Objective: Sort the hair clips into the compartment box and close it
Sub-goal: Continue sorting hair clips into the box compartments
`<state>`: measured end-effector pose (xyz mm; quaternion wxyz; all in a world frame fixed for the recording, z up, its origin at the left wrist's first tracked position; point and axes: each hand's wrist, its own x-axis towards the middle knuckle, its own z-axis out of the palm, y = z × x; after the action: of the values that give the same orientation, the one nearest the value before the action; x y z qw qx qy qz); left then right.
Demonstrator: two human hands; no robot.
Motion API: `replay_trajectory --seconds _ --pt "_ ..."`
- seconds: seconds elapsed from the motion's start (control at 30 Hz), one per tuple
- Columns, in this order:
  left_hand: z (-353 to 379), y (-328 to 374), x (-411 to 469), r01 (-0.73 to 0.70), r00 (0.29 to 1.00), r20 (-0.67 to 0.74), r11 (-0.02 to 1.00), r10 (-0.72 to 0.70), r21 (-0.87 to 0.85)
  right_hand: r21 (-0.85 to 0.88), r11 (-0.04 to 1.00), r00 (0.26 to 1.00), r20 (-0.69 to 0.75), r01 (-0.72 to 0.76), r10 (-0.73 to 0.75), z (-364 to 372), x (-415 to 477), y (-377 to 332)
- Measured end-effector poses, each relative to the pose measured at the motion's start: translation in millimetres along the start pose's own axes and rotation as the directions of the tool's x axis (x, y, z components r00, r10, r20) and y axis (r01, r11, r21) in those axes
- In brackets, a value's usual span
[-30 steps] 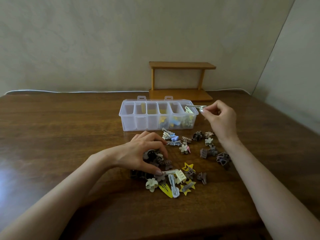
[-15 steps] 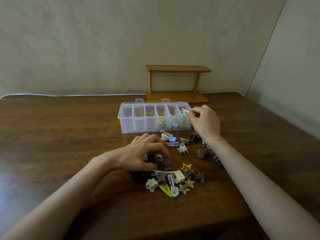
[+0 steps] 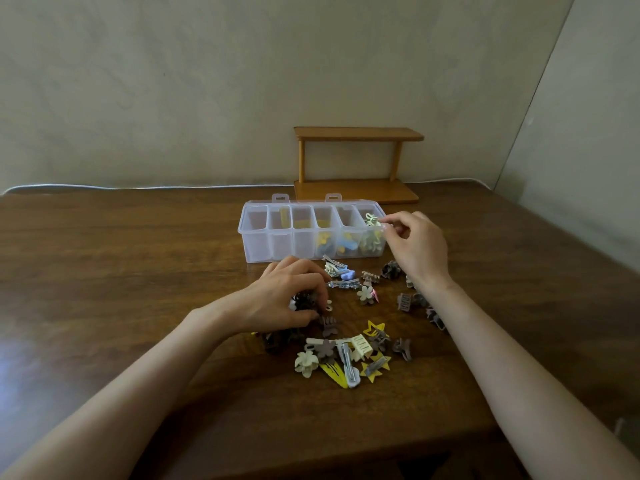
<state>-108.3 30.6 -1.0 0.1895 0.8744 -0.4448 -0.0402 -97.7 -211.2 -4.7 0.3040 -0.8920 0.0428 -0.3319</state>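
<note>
The left forearm enters from the lower left, angled toward the box [image 3: 263, 251]. The left hand [image 3: 284, 299] lies palm down just in front of the box, with fingers and thumb curled round a dark clip [image 3: 305, 301]. The right forearm enters from the lower right and reaches to the box's right end, wrist straight. The right hand [image 3: 417, 245] is raised there, its back to the camera. Its thumb and forefinger tips meet over the box's rightmost compartment, and the other fingers are curled. Whether that pinch holds anything cannot be determined. The hands are well apart.
</note>
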Motion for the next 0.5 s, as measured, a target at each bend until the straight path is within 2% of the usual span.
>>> replay_trajectory --seconds 0.17,0.33,0.5 --pt "-5.3 -0.7 -3.3 -0.049 0.998 0.04 0.993 0.053 -0.109 0.045 0.999 1.0 0.003 0.023 -0.023 -2.9 0.3 4.2" --pt "-5.6 1.0 -5.0 -0.046 0.993 0.107 0.996 0.053 -0.07 0.054 0.999 1.0 0.026 0.005 -0.007 -3.2 2.5 11.9" --pt "-6.0 2.0 -5.6 -0.07 0.99 0.116 0.995 0.078 -0.075 0.067 0.998 0.999 0.033 -0.006 0.004 -3.7 4.1 14.1"
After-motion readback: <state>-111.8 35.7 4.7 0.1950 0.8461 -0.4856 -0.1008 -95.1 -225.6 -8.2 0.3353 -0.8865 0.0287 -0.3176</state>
